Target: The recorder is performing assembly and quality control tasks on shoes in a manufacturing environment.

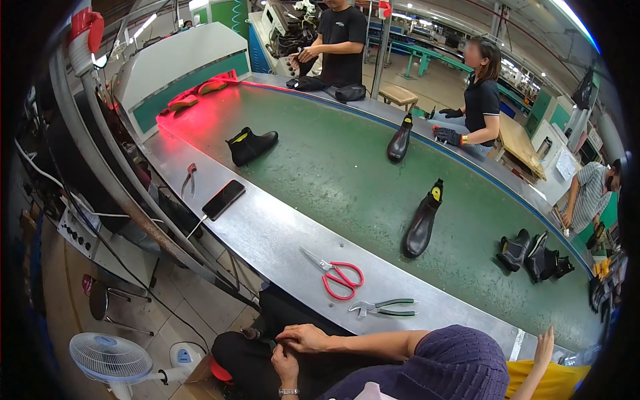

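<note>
My left hand (pixel 285 363), with a watch on its wrist, and my right hand (pixel 303 338) meet low in the picture over a dark trouser lap (pixel 240 357). Their fingers are curled and touching each other, and I cannot tell whether anything small sits between them. My right forearm comes in from a purple knitted sleeve (pixel 453 363). Nearest to my hands, on the steel bench edge (pixel 267 233), lie green-handled pliers (pixel 383 307) and red-handled scissors (pixel 337 273).
Black boots (pixel 423 223) (pixel 400 140) (pixel 250 145) ride a green conveyor belt (pixel 333 173), with more boots (pixel 533 257) at the right. A phone on a cable (pixel 223 199) and small cutters (pixel 190 179) lie on the bench. Three people work across the belt; another person's hand (pixel 545 345) is at my right. A fan (pixel 110 359) stands on the floor.
</note>
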Available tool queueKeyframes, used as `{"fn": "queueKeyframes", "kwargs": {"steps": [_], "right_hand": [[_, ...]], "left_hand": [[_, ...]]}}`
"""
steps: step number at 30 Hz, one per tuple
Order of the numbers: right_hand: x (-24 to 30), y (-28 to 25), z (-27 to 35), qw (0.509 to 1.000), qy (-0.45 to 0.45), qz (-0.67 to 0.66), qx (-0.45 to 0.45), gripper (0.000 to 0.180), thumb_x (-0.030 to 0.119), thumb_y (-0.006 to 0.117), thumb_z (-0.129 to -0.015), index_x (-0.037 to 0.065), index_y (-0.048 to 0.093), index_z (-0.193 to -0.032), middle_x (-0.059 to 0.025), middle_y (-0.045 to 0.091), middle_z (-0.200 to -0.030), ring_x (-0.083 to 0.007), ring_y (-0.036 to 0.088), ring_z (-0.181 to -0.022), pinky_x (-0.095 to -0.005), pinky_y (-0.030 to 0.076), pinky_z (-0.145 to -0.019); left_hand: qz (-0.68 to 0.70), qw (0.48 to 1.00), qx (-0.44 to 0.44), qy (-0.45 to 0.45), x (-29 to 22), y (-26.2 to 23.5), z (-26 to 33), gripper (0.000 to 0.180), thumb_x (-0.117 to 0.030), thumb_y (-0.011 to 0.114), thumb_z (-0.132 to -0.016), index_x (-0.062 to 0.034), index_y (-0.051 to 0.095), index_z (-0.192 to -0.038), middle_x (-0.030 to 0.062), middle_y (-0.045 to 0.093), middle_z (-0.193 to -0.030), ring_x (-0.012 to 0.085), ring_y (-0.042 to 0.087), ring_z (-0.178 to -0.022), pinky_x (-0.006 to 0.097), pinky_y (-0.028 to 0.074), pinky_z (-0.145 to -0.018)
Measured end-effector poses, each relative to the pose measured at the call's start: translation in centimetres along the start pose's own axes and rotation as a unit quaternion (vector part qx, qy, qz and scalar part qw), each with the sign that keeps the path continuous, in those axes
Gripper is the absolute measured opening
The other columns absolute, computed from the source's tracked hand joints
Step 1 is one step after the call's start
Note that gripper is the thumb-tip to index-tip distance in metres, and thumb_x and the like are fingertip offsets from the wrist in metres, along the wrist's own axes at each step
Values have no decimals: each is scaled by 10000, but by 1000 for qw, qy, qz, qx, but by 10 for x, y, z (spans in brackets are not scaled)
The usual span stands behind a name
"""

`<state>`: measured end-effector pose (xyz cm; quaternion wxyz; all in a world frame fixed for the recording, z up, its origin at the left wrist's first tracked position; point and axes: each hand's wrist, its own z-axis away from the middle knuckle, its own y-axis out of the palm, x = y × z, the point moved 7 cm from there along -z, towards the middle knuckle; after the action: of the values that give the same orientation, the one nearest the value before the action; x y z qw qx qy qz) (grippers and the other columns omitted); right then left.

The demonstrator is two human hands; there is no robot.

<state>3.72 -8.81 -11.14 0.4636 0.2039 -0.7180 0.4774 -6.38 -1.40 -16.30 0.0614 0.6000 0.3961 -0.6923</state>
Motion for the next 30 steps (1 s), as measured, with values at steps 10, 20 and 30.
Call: {"fn": "queueKeyframes", "kwargs": {"steps": [10, 20, 30], "right_hand": [[-2, -2, -3, 1000, 18, -7, 2, 239, 199, 586, -881, 74, 661, -1070, -82, 653, -961, -293, 649, -890, -373, 526, -763], [-9, 0, -5, 1000, 10, -3, -7, 239, 189, 583, -888, 91, 660, -1093, -78, 661, -958, -281, 654, -884, -353, 531, -748], [-7, -2, -7, 1000, 10, 0, 1, 250, 180, 591, -877, 92, 658, -1101, -77, 665, -963, -273, 657, -878, -345, 532, -742]], "left_hand": [[9, 1000, 1, -15, 1, 1, -3, 221, -67, 524, -883, 37, 610, -1059, 248, 644, -959, 422, 615, -902, 418, 475, -769], [-35, 999, -1, 8, 3, 2, -6, 245, -67, 497, -879, 34, 605, -1075, 259, 635, -935, 438, 605, -887, 444, 473, -756], [-64, 998, -10, 27, -8, 2, -7, 241, -172, 527, -914, 42, 586, -1009, 258, 619, -872, 447, 582, -838, 482, 459, -728]]}}
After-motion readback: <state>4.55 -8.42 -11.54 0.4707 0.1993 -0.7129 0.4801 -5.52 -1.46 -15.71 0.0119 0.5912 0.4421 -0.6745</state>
